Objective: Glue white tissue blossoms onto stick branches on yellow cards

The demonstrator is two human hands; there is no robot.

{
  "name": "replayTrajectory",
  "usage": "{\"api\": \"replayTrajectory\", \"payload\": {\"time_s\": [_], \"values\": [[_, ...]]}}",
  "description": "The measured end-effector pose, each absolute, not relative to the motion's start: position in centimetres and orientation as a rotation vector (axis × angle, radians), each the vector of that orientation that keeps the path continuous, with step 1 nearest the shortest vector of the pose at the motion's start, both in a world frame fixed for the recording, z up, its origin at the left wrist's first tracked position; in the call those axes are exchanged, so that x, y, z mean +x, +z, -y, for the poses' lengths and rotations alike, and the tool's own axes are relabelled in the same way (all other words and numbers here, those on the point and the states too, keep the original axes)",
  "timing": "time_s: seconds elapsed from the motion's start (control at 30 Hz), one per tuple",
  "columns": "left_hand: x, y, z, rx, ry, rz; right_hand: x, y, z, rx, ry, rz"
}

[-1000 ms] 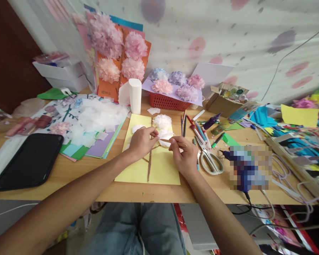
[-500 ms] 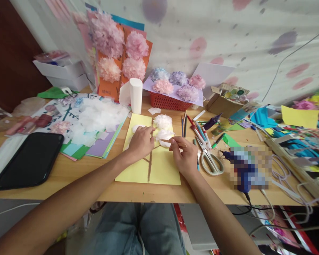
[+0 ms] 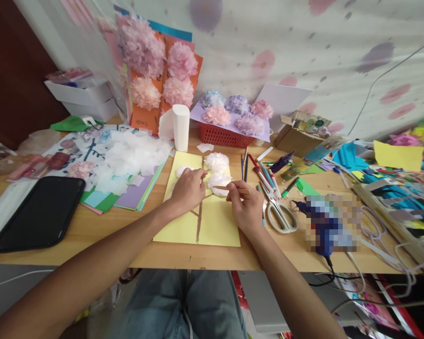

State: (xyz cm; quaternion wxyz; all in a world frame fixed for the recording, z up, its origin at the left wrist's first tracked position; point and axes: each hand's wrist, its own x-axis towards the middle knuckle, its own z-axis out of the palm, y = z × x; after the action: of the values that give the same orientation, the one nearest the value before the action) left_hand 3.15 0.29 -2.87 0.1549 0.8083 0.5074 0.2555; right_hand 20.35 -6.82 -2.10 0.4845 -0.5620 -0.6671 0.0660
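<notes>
A yellow sheet (image 3: 219, 221) lies before me with a brown tree trunk and branches drawn on it. White fluffy puffs (image 3: 216, 162) sit on its upper part, one of them partly behind my left hand. My right hand (image 3: 246, 205) pinches a thin wooden stick (image 3: 222, 188) between thumb and fingers, its pointed end at the lower right puff (image 3: 219, 181). My left hand (image 3: 188, 189) rests on the sheet left of that puff, fingers bent and together. What its fingertips hold, if anything, is hidden.
Scissors (image 3: 281, 216), pens (image 3: 265, 174) and a blue glue gun (image 3: 325, 226) lie to the right. White fluff (image 3: 134, 150) covers coloured papers on the left, near a black tablet (image 3: 38, 214). Behind stand a white bottle-like container (image 3: 181, 128) and a red basket (image 3: 226, 135).
The stick in my right hand has shifted and turned slightly, so more of its length shows against the puff. My left hand has stayed in place.
</notes>
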Motion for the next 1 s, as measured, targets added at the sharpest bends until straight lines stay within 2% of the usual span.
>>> {"api": "replayTrajectory", "payload": {"time_s": [1.0], "values": [[3.25, -2.39, -0.1, 2.267, 0.748, -1.464, 20.11, -1.74, 7.27, -1.296, 0.093, 1.657]]}}
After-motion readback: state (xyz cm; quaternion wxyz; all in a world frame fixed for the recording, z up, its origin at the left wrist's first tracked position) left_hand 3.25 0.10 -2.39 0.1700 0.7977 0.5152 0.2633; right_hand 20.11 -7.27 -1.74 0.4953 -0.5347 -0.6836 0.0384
